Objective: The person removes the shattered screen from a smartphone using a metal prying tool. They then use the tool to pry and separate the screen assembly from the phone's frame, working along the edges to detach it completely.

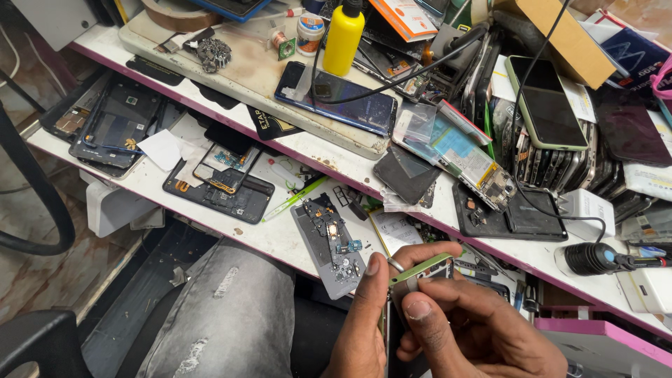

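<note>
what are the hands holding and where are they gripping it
Both hands hold a light green phone frame at its top edge: the left hand with its thumb on the left corner, the right hand pinching beneath it. The lower part is hidden.

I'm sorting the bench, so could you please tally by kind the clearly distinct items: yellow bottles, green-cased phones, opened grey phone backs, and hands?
Yellow bottle: 1
Green-cased phone, lying screen up: 1
Opened grey phone back: 1
Hands, left hand and right hand, on a green phone frame: 2
Total: 5
</note>
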